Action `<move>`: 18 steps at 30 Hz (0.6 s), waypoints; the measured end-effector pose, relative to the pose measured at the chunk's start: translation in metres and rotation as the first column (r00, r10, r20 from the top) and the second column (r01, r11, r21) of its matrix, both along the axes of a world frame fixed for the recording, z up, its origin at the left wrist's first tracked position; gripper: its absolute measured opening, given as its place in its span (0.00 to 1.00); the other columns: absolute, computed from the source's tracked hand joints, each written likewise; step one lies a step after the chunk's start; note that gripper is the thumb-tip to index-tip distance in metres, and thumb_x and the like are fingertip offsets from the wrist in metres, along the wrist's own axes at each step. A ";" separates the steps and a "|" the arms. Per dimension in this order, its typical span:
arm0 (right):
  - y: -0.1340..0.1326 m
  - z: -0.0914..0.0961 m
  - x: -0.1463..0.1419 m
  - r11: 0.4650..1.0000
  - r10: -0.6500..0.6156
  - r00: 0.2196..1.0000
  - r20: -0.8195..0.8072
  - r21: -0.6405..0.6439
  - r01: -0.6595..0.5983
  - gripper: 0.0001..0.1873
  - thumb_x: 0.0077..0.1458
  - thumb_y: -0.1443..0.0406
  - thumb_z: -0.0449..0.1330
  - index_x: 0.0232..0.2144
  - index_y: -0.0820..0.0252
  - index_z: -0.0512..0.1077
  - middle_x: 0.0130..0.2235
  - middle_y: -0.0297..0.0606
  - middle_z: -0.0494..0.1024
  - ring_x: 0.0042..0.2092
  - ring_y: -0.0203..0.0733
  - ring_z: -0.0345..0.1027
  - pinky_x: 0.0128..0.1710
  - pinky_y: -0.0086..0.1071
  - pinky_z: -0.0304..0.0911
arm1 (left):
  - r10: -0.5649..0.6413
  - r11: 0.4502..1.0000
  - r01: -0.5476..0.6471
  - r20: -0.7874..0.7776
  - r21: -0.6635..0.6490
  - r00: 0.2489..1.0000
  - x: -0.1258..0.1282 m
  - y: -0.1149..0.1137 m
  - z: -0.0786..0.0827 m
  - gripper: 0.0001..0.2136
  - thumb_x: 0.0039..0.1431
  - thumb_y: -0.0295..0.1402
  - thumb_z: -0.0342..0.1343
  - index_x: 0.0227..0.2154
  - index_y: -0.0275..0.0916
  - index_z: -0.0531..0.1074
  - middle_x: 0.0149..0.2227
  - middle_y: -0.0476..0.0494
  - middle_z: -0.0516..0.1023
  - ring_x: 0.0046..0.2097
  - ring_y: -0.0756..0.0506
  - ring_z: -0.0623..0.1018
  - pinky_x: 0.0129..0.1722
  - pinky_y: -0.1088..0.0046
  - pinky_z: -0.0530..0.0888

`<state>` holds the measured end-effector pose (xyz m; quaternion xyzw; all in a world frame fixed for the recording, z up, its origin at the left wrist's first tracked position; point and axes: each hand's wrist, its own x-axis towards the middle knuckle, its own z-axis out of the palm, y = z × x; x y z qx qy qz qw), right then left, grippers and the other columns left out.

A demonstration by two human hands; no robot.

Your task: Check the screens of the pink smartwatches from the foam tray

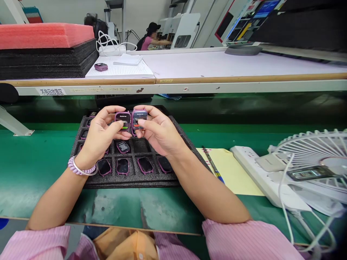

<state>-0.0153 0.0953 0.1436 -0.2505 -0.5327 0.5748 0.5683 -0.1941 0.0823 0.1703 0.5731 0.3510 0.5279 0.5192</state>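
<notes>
My left hand (101, 133) holds a small purple watch body (123, 120) with a lit screen, thumb pressed on its lower edge. My right hand (158, 131) holds a second purple watch body (139, 118), also lit, side by side with the first. Both hands hover over a black foam tray (135, 178) on the green belt. Several more purple watch bodies (122, 166) lie in the tray's pockets, screens dark. One pocket in the middle row is bare.
A yellow sheet (233, 173) with a pen (213, 166) lies right of the tray. A white power strip (260, 173) and a white fan (314, 155) stand at the right. Behind, a raised shelf carries foam sheets (46, 50), paper, another watch (101, 66). A person sits far back.
</notes>
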 end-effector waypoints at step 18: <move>-0.075 0.043 0.034 0.948 0.237 0.934 0.266 0.149 -0.282 0.26 0.50 0.52 0.81 0.51 0.45 0.82 0.44 0.41 0.79 0.39 0.48 0.76 0.35 0.37 0.75 | -0.573 0.779 0.609 -0.229 0.146 0.787 -0.021 -0.109 0.039 0.34 0.49 0.25 0.74 0.56 0.66 0.75 0.35 0.52 0.83 0.29 0.45 0.83 0.25 0.76 0.82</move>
